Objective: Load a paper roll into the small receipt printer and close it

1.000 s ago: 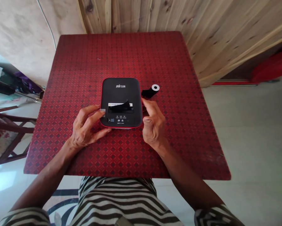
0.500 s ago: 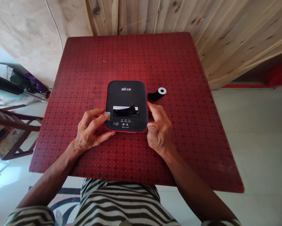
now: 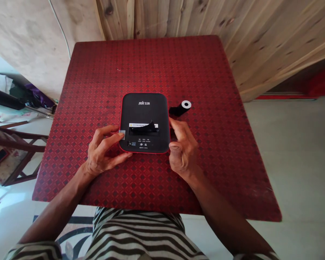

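A flat black receipt printer (image 3: pixel 144 113) with a red rim and rounded corners stands on the red patterned table (image 3: pixel 119 76). From the slot in its top a short, curled black strip (image 3: pixel 148 127) sticks up. My left hand (image 3: pixel 101 150) grips the printer's near left corner, a finger on the grey patch at the edge and the thumb along the front side. Against the right side, my right hand (image 3: pixel 183 146) has its fingers on the edge and its thumb at the near right corner. Fingertips on the far side of the right hand are partly hidden.
Just right of the printer lies a small paper roll (image 3: pixel 186 104), black outside with a white end. Wooden planks (image 3: pixel 178 18) form the wall behind the table. A dark wooden chair (image 3: pixel 18 155) stands on the left.
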`<state>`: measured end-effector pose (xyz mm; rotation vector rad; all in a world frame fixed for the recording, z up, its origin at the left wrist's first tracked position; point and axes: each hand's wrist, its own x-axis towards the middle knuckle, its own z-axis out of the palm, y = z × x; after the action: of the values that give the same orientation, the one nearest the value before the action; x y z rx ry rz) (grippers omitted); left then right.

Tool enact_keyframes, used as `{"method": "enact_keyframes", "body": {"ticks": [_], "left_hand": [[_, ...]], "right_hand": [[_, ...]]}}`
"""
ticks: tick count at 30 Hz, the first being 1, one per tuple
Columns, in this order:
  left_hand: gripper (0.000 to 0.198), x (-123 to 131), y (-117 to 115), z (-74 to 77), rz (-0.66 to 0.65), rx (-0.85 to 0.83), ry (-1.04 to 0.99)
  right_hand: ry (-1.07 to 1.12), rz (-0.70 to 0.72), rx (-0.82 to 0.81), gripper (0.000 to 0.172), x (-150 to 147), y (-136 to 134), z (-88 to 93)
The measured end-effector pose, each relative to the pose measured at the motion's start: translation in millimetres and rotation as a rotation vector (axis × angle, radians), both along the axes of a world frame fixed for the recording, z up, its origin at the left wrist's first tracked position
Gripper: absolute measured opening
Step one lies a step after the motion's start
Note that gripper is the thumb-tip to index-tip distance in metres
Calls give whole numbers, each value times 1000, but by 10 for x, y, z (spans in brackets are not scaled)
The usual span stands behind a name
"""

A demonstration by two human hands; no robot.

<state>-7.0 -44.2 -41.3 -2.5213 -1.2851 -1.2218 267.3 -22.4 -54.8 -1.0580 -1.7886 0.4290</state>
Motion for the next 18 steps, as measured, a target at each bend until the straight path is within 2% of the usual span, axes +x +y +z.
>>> {"method": "enact_keyframes", "body": {"ticks": [10,18], "left_hand": [[56,31,35,47,-46,-107,-120],[53,40,33,-19,-56,-90,-124]], "right_hand": [[24,-17,24,69,-20,11,-16],[22,-8,65,67,-9,19,-86]]}}
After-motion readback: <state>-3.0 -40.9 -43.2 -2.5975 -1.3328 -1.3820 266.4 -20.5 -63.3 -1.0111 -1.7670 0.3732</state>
